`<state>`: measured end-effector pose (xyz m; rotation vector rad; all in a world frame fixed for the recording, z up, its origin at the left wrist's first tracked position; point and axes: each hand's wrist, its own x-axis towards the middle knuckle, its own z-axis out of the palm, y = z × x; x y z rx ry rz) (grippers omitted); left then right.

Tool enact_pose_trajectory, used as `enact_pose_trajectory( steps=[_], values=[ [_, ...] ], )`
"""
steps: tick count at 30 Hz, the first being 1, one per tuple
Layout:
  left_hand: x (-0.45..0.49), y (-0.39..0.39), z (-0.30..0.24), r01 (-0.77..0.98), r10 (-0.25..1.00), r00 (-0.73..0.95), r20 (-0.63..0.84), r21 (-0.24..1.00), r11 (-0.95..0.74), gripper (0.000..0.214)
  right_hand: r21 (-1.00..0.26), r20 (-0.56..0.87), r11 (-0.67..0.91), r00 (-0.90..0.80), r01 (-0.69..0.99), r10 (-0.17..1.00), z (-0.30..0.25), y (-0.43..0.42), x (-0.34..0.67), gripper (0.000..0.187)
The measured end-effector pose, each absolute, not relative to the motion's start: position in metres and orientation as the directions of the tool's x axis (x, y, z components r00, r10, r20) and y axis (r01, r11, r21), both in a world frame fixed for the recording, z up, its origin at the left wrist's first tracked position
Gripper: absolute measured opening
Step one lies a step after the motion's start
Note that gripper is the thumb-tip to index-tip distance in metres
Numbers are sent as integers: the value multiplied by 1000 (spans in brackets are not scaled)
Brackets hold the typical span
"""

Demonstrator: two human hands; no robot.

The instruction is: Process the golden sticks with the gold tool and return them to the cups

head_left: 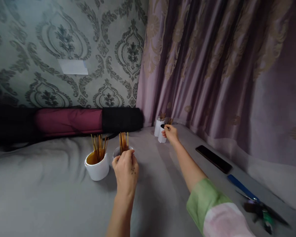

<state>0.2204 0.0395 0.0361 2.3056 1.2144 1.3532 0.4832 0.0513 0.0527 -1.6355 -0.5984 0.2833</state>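
Note:
My left hand (126, 169) is wrapped round a white cup (117, 152) that holds several thin wooden sticks (123, 142). Just left of it stands a second white cup (97, 168), yellow inside, with more sticks (99, 147) standing in it. My right hand (170, 133) reaches far forward to two small white containers (159, 127) near the curtain. Its fingers are pinched at the rim of the nearer one, on something I cannot make out. Both containers have sticks poking out of them.
A grey cloth (51, 197) covers the surface. A dark phone (213, 159) lies at the right, with a blue tool (241, 187) and dark objects (263, 210) beyond it. A black and maroon roll (69, 121) lies along the patterned wall. A pink curtain (224, 72) hangs at right.

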Motion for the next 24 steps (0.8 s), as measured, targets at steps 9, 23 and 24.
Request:
enact_pose_trajectory(
  steps=[9, 23, 24],
  values=[
    [220, 40, 38, 545, 751, 235, 617, 556, -628, 21, -968, 234, 70, 760, 242, 607, 65, 54, 443, 24],
    [219, 38, 44, 550, 761, 252, 598, 558, -621, 22, -957, 101, 55, 148, 285, 984, 72, 32, 365, 26],
    [219, 37, 46, 550, 758, 252, 602, 555, -624, 22, -957, 92, 52, 127, 286, 988, 70, 32, 363, 27]
  ],
)
